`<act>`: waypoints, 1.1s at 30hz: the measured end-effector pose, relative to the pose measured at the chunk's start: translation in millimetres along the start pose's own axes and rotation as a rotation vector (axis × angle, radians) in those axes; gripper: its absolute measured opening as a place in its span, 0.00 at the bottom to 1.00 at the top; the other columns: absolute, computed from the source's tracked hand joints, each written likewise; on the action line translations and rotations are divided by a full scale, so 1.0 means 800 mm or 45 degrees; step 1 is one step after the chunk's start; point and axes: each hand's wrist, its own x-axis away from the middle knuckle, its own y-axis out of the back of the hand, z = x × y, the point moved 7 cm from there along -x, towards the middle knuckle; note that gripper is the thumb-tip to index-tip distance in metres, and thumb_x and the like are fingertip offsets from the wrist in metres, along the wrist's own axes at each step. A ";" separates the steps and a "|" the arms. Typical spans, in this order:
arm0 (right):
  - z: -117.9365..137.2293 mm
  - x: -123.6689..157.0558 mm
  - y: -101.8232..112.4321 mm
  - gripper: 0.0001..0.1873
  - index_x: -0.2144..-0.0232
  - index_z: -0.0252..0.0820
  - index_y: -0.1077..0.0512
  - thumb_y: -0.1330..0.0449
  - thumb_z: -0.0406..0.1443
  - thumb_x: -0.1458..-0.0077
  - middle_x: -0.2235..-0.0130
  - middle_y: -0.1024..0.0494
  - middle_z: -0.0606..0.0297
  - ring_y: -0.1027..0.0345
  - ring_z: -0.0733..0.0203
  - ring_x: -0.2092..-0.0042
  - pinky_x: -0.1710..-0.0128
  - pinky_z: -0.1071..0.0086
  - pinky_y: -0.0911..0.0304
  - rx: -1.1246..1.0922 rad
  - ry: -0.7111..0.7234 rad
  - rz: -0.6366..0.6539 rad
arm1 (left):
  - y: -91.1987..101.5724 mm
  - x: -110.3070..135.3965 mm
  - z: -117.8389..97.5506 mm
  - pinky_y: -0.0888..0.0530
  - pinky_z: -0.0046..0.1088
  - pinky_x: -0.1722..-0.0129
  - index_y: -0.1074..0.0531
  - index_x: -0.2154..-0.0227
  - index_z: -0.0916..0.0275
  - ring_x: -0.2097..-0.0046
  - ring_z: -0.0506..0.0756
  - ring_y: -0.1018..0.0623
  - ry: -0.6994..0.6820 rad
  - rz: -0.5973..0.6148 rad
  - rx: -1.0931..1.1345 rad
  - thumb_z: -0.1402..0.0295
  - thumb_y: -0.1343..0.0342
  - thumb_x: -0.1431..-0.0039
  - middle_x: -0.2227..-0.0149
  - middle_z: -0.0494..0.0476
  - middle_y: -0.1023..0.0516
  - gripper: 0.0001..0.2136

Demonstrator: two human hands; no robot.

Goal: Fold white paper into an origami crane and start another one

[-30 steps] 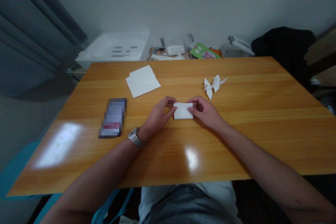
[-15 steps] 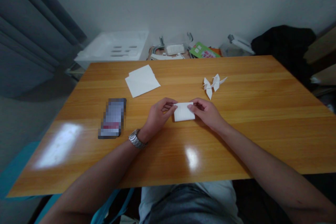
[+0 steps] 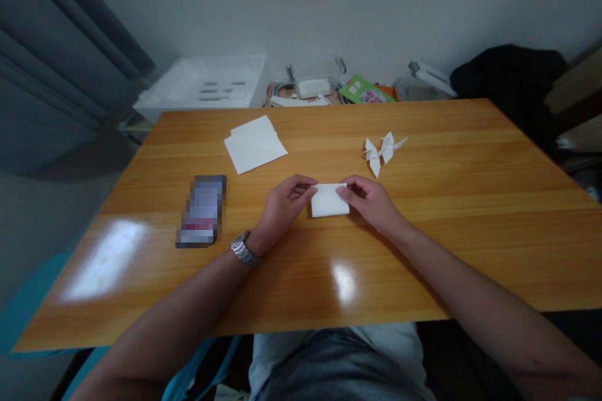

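Between my hands is a small folded piece of white paper [image 3: 329,203], roughly rectangular, just over the table. My left hand [image 3: 288,199] pinches its upper left corner between thumb and fingers. On the other side my right hand [image 3: 369,199] grips the upper right part, thumb lying on the front face and fingers curled behind. Two folded white paper figures [image 3: 380,151], pointed like birds, lie beyond my right hand. Farther to the left rest flat white paper sheets [image 3: 255,145], overlapping each other.
The wooden table [image 3: 470,232] carries a phone [image 3: 202,212] with a blurred screen on the left. Behind its far edge stand a white foam box [image 3: 211,84], a green booklet [image 3: 365,90] and a dark cloth or bag [image 3: 505,78]. A wall rises behind.
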 end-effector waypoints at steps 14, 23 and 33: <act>0.003 0.001 0.001 0.13 0.66 0.44 0.24 0.34 0.47 0.42 0.69 0.24 0.67 0.32 0.60 0.68 0.68 0.67 0.38 -0.019 -0.007 -0.022 | 0.001 0.000 -0.006 0.19 0.28 0.60 0.22 0.59 0.62 0.62 0.52 0.18 -0.028 0.000 -0.005 0.61 0.39 0.35 0.61 0.56 0.17 0.10; 0.005 0.001 0.001 0.13 0.66 0.44 0.25 0.34 0.46 0.41 0.69 0.25 0.67 0.33 0.61 0.68 0.68 0.68 0.38 -0.001 0.000 -0.017 | 0.002 0.001 -0.008 0.19 0.27 0.60 0.22 0.59 0.62 0.62 0.52 0.17 -0.038 -0.013 -0.009 0.62 0.39 0.36 0.61 0.57 0.16 0.09; 0.003 0.002 -0.002 0.14 0.67 0.43 0.26 0.35 0.47 0.41 0.71 0.27 0.68 0.36 0.62 0.70 0.69 0.68 0.41 -0.024 -0.008 0.016 | 0.002 0.001 -0.008 0.19 0.26 0.59 0.21 0.60 0.63 0.61 0.52 0.17 -0.045 -0.005 0.023 0.64 0.37 0.37 0.61 0.57 0.16 0.08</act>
